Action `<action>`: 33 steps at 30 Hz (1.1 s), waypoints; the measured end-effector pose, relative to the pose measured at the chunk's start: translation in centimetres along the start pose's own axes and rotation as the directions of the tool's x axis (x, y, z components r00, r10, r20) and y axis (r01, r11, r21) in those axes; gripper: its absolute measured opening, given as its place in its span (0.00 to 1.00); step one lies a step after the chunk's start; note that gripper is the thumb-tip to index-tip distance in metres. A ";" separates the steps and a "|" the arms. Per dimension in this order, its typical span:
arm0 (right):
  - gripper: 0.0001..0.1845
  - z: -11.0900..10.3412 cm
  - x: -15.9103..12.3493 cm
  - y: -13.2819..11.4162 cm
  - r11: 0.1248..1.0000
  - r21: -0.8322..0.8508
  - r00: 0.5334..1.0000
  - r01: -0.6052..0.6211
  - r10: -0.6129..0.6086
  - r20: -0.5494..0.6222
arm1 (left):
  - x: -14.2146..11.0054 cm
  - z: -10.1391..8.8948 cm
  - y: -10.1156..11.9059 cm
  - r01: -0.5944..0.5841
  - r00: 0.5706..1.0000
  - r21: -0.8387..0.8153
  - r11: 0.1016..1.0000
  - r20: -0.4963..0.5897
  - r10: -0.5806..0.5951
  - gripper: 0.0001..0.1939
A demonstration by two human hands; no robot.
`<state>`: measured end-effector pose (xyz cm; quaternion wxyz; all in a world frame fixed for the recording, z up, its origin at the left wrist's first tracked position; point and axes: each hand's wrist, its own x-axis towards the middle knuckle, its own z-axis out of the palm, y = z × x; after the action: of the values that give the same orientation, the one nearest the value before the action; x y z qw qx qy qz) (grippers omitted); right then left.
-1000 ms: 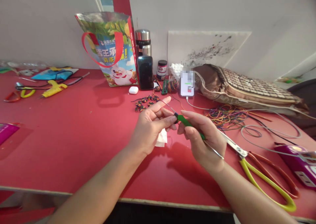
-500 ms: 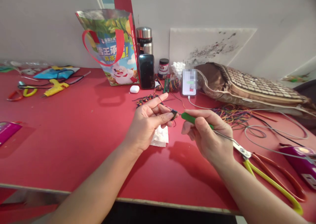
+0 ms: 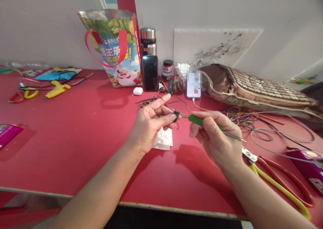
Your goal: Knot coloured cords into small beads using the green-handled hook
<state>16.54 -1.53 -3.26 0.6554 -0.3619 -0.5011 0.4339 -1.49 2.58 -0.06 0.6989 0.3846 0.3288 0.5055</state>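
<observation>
Between thumb and fingers, my left hand (image 3: 151, 124) pinches a small dark crochet piece (image 3: 176, 115). Its index finger is stretched out with a strand of multicoloured yarn (image 3: 165, 103) running over it. My right hand (image 3: 218, 131) is closed around the green handle of a crochet hook (image 3: 196, 119). The hook's thin metal shaft reaches left to the dark piece; its tip is too small to make out there. A second metal end sticks out behind my right hand. Below my left hand lies a crumpled white tissue (image 3: 163, 140). A braided multicoloured cord (image 3: 147, 102) lies just behind that hand.
Pliers (image 3: 272, 178) with red and yellow handles lie beside my right forearm. Loose yarn (image 3: 237, 116), a charging phone (image 3: 193, 86) and a brown bag (image 3: 257, 87) are on the right. A carrier bag (image 3: 118, 54), a dark phone (image 3: 150, 74) and a yellow glue gun (image 3: 57, 89) stand or lie further left.
My right hand has moved slightly right with the hook, so more of the shaft shows between it and the dark piece. My left hand has stayed nearly still.
</observation>
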 end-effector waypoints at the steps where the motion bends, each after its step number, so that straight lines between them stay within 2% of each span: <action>1: 0.15 0.0 0.0 -0.1 1.000 -0.006 1.000 -0.001 0.001 -0.002 | 0.0 0.0 0.0 -0.003 1.000 0.001 1.000 -0.004 0.003 0.36; 9: 0.13 0.0 0.1 -0.2 1.000 0.008 1.000 0.002 -0.002 -0.015 | -0.2 0.1 0.4 -0.029 0.999 0.048 0.998 -0.017 0.030 0.45; 19: 0.15 -0.3 0.2 -0.5 0.998 -0.057 0.999 0.031 -0.032 -0.022 | -0.1 -0.1 0.4 -0.054 0.998 0.086 0.995 -0.020 0.056 0.40; 26: 0.12 -0.7 0.1 -0.1 0.998 -0.040 0.998 0.040 -0.042 -0.044 | 0.0 -0.4 0.6 -0.056 0.998 0.098 0.994 -0.024 0.059 0.38; 33: 0.13 -1.3 0.4 -0.8 0.998 -0.064 1.000 0.005 -0.004 0.009 | 0.1 -0.6 0.8 -0.036 0.999 0.096 0.995 -0.002 0.037 0.33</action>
<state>18.00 -1.56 -2.67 0.6422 -0.3797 -0.5185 0.4178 -2.30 2.99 0.38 0.6696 0.4228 0.3469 0.5025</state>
